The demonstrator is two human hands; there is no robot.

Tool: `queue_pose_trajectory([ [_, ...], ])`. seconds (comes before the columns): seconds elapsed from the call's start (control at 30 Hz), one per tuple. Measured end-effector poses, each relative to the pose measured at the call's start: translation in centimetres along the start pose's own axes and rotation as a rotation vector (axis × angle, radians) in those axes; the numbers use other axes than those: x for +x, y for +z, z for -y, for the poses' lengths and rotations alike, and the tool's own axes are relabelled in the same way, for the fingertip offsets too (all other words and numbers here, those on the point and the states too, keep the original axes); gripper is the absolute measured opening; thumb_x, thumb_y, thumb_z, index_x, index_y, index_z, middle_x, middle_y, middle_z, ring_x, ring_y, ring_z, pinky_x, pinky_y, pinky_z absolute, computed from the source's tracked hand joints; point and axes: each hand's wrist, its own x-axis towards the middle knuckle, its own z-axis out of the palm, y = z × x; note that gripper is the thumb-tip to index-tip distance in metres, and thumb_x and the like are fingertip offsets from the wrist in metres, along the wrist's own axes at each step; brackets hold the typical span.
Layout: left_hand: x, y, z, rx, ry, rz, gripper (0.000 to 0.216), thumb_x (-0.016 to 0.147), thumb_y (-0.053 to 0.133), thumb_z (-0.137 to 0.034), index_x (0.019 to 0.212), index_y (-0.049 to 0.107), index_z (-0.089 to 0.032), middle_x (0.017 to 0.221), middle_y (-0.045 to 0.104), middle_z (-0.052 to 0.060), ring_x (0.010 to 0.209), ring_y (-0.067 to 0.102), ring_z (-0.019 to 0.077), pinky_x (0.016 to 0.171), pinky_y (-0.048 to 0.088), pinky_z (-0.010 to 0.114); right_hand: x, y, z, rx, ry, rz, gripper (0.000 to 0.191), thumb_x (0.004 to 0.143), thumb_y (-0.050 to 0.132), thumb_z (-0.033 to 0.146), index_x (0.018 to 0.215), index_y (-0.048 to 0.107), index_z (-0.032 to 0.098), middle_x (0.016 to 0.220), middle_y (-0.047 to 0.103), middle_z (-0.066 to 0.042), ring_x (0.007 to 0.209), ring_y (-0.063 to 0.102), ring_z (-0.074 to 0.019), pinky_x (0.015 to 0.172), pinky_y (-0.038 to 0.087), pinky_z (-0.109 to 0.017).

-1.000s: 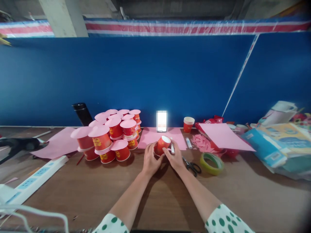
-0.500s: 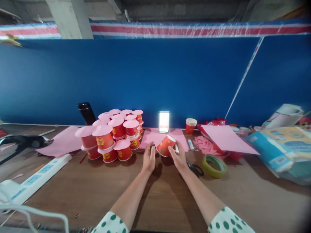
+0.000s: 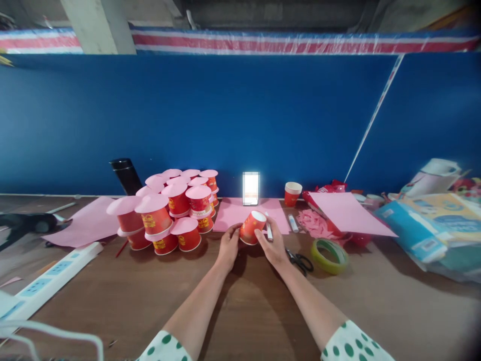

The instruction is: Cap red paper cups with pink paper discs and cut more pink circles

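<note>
Right hand [image 3: 274,244] holds the cup [image 3: 248,229], thumb on its side, white stick [image 3: 269,232] also in its fingers. Left hand [image 3: 228,249] is at the cup's left edge; can't tell if it grips. Cup lies between the 2, long axis tilted, white end up and leaning right. Pink sheet [image 3: 227,214] just beyond, scissors [image 3: 302,263] right, pink-topped cups [image 3: 155,221] left.

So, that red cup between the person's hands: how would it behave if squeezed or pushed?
The red cup looks like paper, so it would probably feel light and might dent if the right hand squeezed hard. Its wall is round, so pushed while lying on its side, it would likely roll.
</note>
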Motion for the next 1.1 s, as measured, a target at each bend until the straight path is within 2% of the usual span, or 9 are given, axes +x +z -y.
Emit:
queue_pose_trajectory([
  [0.23,0.3,-0.6,-0.3,-0.275,-0.153,0.024,0.037,0.072,0.065,-0.023,0.108,0.057,-0.021,0.090,0.066,0.004,0.073,0.063,0.0120,0.064,0.052,0.024,-0.1,0.2,-0.3,0.125,0.081,0.046,0.052,0.080,0.056,0.034,0.129,0.040,0.020,0.113,0.058,-0.012,0.101,0.058,-0.0229,0.069,0.055,-0.032],
  [0.37,0.5,-1.0,-0.5,-0.350,-0.162,0.017,0.031,0.075,0.062,-0.020,0.106,0.058,-0.022,0.094,0.066,0.003,0.077,0.063,0.0108,0.066,0.052,0.021,-0.3,0.4,-0.7,0.144,0.095,0.077,0.053,0.079,0.058,0.035,0.127,0.041,0.021,0.114,0.058,-0.012,0.102,0.059,-0.0231,0.070,0.056,-0.034],
  [0.53,0.6,-0.8,-0.7,-0.421,-0.142,-0.027,0.031,0.076,0.057,-0.013,0.106,0.058,-0.020,0.087,0.067,0.003,0.076,0.064,0.0108,0.069,0.053,0.022,-0.4,0.4,-0.1,0.085,0.094,0.127,0.059,0.077,0.062,0.035,0.129,0.038,0.021,0.115,0.057,-0.011,0.100,0.059,-0.0219,0.072,0.055,-0.033],
  [0.87,0.3,-0.4,-0.6,-0.378,-0.130,0.052,0.040,0.073,0.063,-0.018,0.112,0.055,-0.022,0.094,0.066,0.003,0.083,0.063,0.0143,0.081,0.050,0.029,-0.3,0.3,0.2,0.009,0.058,0.113,0.058,0.076,0.062,0.031,0.128,0.040,0.020,0.111,0.059,-0.010,0.096,0.059,-0.0210,0.070,0.054,-0.032],
  [1.0,0.1,0.0,-0.4,-0.332,-0.080,-0.009,0.042,0.069,0.068,-0.022,0.110,0.056,-0.020,0.089,0.067,0.004,0.081,0.064,0.0159,0.080,0.049,0.031,-0.3,0.3,-0.1,-0.019,0.036,0.081,0.056,0.077,0.061,0.033,0.127,0.042,0.019,0.110,0.059,-0.010,0.096,0.059,-0.0209,0.074,0.052,-0.033],
  [1.1,0.1,0.2,-0.4,-0.256,-0.012,-0.038,0.049,0.068,0.069,-0.027,0.114,0.054,-0.020,0.096,0.066,0.006,0.083,0.064,0.0176,0.079,0.049,0.032,-0.3,0.3,-0.2,-0.036,0.049,0.077,0.056,0.077,0.061,0.034,0.127,0.042,0.019,0.109,0.060,-0.010,0.091,0.060,-0.0202,0.072,0.052,-0.032],
])
